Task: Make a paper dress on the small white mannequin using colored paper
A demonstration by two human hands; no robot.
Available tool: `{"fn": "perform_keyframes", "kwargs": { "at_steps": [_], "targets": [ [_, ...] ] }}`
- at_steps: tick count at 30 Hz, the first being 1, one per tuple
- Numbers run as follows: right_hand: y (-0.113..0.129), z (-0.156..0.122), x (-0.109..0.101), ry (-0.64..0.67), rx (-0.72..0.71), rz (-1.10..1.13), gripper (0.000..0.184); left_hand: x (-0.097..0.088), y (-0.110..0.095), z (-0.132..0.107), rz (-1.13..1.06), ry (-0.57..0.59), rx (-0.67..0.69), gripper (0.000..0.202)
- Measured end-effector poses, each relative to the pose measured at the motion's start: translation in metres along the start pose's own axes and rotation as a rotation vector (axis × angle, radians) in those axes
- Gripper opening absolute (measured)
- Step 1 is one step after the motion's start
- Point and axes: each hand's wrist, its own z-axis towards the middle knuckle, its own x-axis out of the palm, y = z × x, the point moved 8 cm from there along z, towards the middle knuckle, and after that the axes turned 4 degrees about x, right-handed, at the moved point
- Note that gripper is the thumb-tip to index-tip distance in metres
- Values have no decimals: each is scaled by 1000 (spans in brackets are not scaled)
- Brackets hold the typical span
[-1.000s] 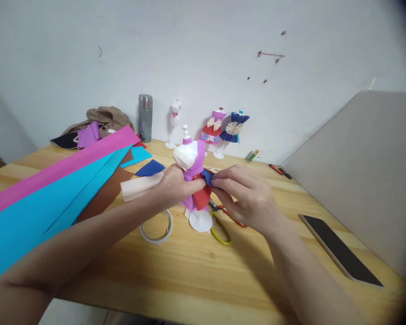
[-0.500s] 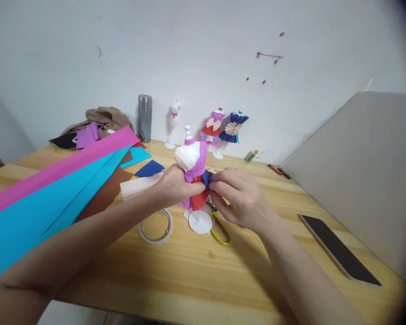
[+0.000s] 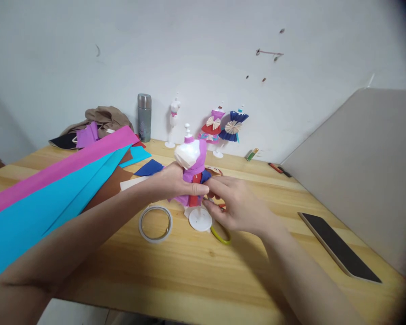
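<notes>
A small white mannequin (image 3: 186, 155) on a round stand (image 3: 200, 220) wears a purple one-shoulder paper dress (image 3: 199, 167) with a red paper panel (image 3: 194, 196) down its front. My left hand (image 3: 171, 183) grips it round the waist from the left, thumb stretched across the red panel. My right hand (image 3: 238, 203) is at its right side, fingers curled against a dark blue paper piece (image 3: 205, 175) at the waist; the fingertips are partly hidden. Under that hand lie yellow-handled scissors (image 3: 221, 234), partly covered. A roll of tape (image 3: 155, 224) lies left of the stand.
Large pink (image 3: 64, 169) and blue paper sheets (image 3: 37, 216) spread over the left side. Behind stand a thermos flask (image 3: 144, 118), a bare mannequin (image 3: 174, 115) and two dressed mannequins, one in red and purple (image 3: 212, 126), one in navy (image 3: 235, 126). A phone (image 3: 338, 246) lies at right.
My left thumb has moved to the right across the red panel. My right hand has turned and lowered slightly, its thumb now lower and apart from the index finger.
</notes>
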Motion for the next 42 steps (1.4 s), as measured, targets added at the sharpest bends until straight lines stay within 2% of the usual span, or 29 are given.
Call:
{"fn": "perform_keyframes", "kwargs": {
  "at_steps": [3,5,7,8,9,12,13,14,15,18,20,22,29,33,38,42],
  "targets": [
    [-13,-3,12,180,135,267,9,-1,2,1,-199,-44,1,26],
    [-20,-7,17,270,168,433,18,-7,13,1,-296,-136,-64,26],
    [-28,-11,17,305,180,568,18,-13,27,0,-351,-210,-148,33],
    [-34,-11,14,274,199,631,16,-15,33,0,-373,-229,-188,36],
    [-42,-11,7,186,232,689,15,-16,37,-1,-395,-231,-214,40],
    [-72,-15,-23,-303,362,779,16,-11,31,1,-431,-128,-194,43],
    [-78,-19,-29,-429,394,767,15,-9,26,2,-408,-81,-173,42],
    [-80,-20,-32,-495,414,745,15,-6,20,2,-367,-38,-150,41],
    [-78,-19,-32,-499,420,720,16,-4,14,3,-316,-5,-125,41],
    [-64,-11,-26,-391,370,644,20,0,3,5,-195,35,-49,44],
    [-51,-8,-26,-349,304,551,13,2,0,7,-170,44,-6,46],
    [-40,-7,-28,-351,249,431,3,3,-1,8,-155,40,9,46],
    [-18,-7,-33,-468,104,102,23,-4,-1,7,-5,-67,-47,37],
    [-18,-7,-30,-501,96,-34,18,-4,-3,7,47,-103,-46,37],
    [-9,-10,-32,-578,108,-337,16,0,-5,5,92,-100,-51,25],
    [1,-10,-30,-561,107,-399,15,-2,-5,5,95,-143,-51,27]
  ]
}}
